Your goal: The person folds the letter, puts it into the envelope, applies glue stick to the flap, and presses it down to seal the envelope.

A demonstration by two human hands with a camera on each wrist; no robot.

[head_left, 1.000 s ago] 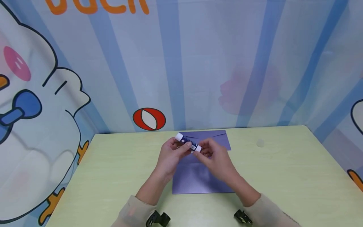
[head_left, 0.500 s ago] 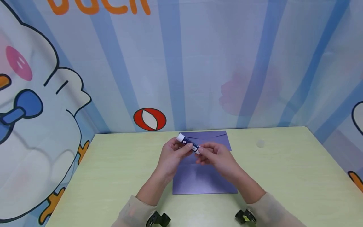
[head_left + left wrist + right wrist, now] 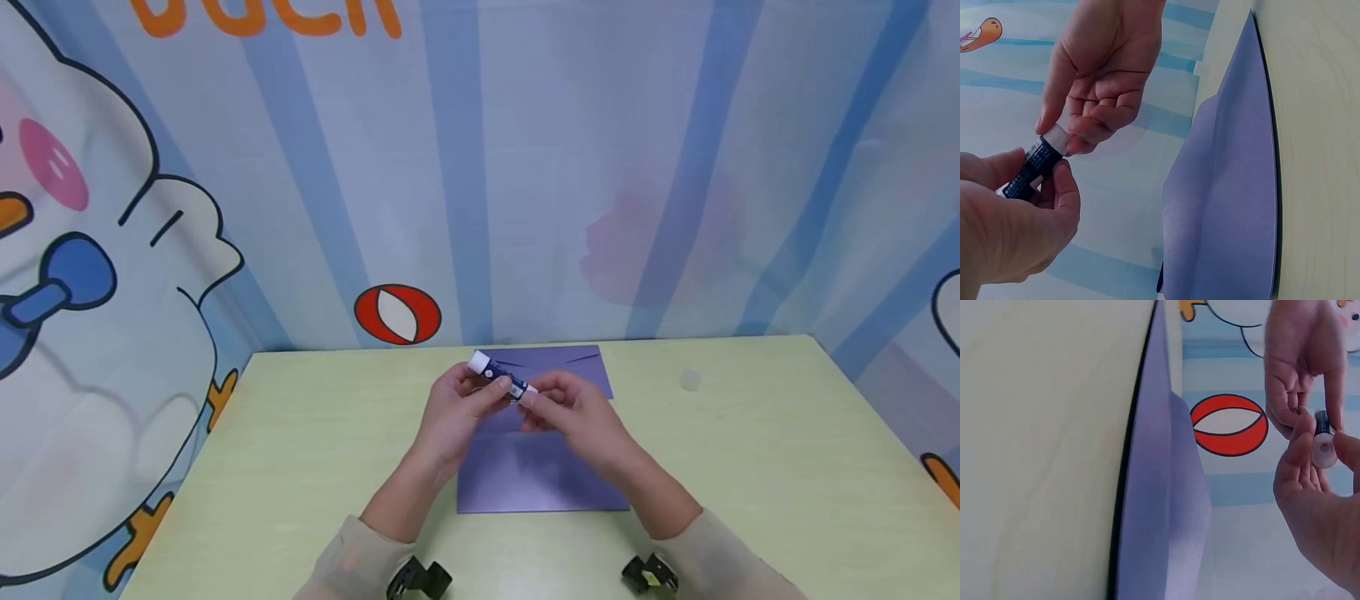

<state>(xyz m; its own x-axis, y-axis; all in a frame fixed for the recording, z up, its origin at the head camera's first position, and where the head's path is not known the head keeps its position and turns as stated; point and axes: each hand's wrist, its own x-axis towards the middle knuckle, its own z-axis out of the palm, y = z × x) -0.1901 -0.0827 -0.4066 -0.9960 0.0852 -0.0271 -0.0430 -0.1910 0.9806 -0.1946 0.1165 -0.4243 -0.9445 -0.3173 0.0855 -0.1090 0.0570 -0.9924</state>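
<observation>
A dark blue glue stick [image 3: 497, 372] with white ends is held up over a purple envelope [image 3: 540, 483]. My left hand [image 3: 453, 412] grips its barrel between thumb and fingers, the white cap pointing up and left. My right hand [image 3: 581, 421] pinches the white lower end with thumb and fingertips. In the left wrist view the printed label of the glue stick [image 3: 1035, 164] shows between the two hands. The right wrist view looks onto its round white end [image 3: 1324, 450]. The envelope lies with its flap [image 3: 551, 362] spread toward the back of the table.
The pale wooden table [image 3: 750, 458] ends at a striped blue cloth backdrop [image 3: 540, 167] with cartoon prints. A small, faint round disc [image 3: 689, 380] lies on the table at the right. Black cameras are strapped at both wrists.
My right hand has shifted its fingers on the glue stick's lower end, its wrist moving slightly right. The left hand keeps its grip, and the envelope stays put.
</observation>
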